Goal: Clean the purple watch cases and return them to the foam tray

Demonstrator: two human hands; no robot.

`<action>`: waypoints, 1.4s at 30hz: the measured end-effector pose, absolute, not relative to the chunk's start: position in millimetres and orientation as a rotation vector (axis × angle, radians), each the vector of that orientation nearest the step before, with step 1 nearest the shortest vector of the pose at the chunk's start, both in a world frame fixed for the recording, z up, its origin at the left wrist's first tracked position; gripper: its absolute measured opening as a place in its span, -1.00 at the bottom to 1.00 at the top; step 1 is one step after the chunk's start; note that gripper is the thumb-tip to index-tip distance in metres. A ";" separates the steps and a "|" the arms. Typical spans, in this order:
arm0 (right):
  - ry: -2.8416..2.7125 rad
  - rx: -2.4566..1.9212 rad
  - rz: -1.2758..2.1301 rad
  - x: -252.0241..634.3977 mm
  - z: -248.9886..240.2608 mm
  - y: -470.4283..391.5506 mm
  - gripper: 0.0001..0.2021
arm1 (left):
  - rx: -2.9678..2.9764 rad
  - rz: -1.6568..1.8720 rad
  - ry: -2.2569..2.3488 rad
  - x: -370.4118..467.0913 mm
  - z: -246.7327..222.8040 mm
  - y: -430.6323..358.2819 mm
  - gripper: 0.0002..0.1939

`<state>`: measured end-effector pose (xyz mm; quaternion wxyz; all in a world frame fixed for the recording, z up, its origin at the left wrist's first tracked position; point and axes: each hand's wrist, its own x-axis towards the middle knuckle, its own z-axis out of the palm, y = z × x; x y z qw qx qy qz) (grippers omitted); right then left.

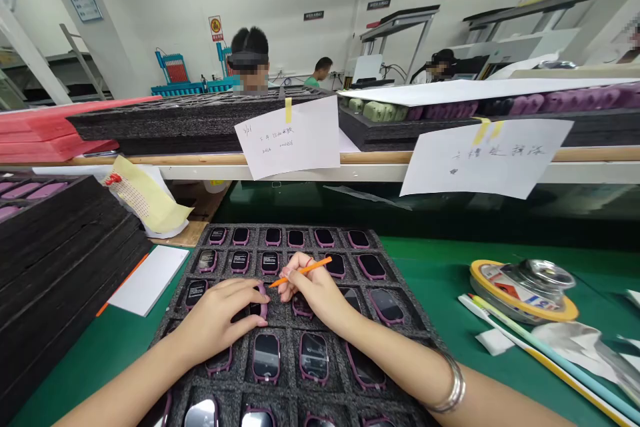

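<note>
A dark foam tray (287,321) holds rows of purple-framed watch bodies, with small text lit on a few screens. My left hand (217,313) is closed by thumb and fingers on one purple watch body (263,302) in the third row, partly hidden under the fingers. Close to its right, my right hand (313,287) holds an orange stick (314,266) like a pen, its tip pointing left at that watch body. Another watch body (302,305) lies partly under my right hand.
Stacked black foam trays (65,273) and a white pad (147,280) are at left. Yellow-edged tape (525,290), toothbrushes (545,353) and scraps lie on the green mat at right. A shelf edge (375,172) with paper notes crosses behind; people sit beyond.
</note>
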<state>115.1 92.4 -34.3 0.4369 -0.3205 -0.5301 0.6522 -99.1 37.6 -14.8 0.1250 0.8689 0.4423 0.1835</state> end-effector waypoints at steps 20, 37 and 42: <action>-1.595 -0.827 1.471 117.4 -33.2 80.4 -0.68 | 2.438 0.529 1.505 -98.2 -8.0 37.9 -0.67; -1.557 -0.821 1.530 80.1 -21.3 85.8 -0.67 | 2.521 0.578 1.348 -153.8 -5.2 34.8 -0.79; -1.529 -0.801 1.578 56.1 -29.1 89.0 -0.60 | 2.453 0.645 1.367 -152.9 -7.7 33.8 -0.79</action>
